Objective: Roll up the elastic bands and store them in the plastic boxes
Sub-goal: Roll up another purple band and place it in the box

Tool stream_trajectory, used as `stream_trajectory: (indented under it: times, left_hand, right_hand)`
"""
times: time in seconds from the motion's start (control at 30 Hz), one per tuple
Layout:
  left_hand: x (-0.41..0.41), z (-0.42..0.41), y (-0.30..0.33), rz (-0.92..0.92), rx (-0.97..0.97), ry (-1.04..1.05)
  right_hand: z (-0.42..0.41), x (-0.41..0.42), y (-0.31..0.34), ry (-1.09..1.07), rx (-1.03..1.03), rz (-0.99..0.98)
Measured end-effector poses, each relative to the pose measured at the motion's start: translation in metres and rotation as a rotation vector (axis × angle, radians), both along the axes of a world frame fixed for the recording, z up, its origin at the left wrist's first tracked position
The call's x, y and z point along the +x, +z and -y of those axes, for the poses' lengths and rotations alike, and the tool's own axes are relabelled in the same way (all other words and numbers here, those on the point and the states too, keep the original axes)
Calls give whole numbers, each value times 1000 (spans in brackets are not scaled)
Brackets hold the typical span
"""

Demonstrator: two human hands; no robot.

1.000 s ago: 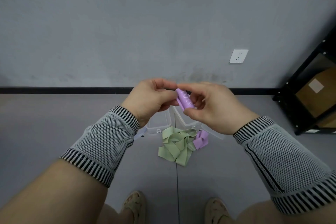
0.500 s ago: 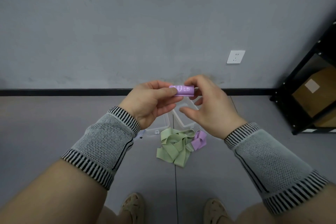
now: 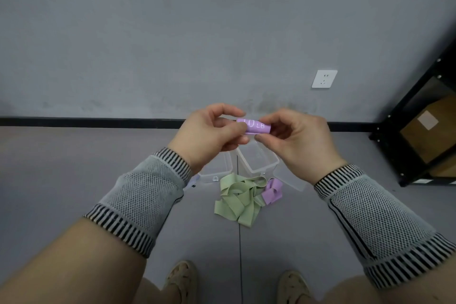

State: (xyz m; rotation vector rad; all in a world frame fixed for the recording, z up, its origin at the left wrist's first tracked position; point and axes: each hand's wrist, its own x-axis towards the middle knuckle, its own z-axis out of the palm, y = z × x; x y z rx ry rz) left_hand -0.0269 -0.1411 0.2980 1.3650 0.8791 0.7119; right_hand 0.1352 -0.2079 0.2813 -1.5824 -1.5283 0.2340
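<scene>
Head view: rolled purple band (image 3: 254,126), marked 10 LB, lies level between both grips, left hand (image 3: 212,136) pinching 1 end, right hand (image 3: 299,139) the other. Below the grips on the floor: 2 clear plastic boxes (image 3: 259,160), loose green bands (image 3: 238,201), another purple band (image 3: 272,191).

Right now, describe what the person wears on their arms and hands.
Both hands, the left hand and the right hand, are bare, with no gloves or rings visible. Each forearm wears a knitted sleeve, the left sleeve and the right sleeve: grey mesh-textured fabric, with black-and-white striped ribbed cuffs at both ends. The right one shows a dark seam line running lengthwise.
</scene>
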Motion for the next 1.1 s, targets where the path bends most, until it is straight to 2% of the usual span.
stream_trajectory:
  times: [0.13,0.23,0.4,0.63,0.8,0.9,1.1]
  left_hand:
    - [1,5,-11,-281,513,-15]
    - [2,5,-13,-380,720,35]
    - [6,4,-14,-376,748,8]
    - [8,5,-15,-338,753,-5]
    - [9,8,-11,-255,726,-90]
    - [9,8,-11,-259,695,-109]
    - [5,2,-19,-345,679,-96]
  right_hand:
    - [-1,2,0,-1,-52,-40]
    - [0,2,1,13,-86,-83]
    - [3,5,1,34,-143,-184]
    - [5,10,7,120,-187,-743]
    - [7,21,10,225,-232,-945]
    - [7,22,6,216,-240,-883]
    - [6,15,0,139,-219,-319]
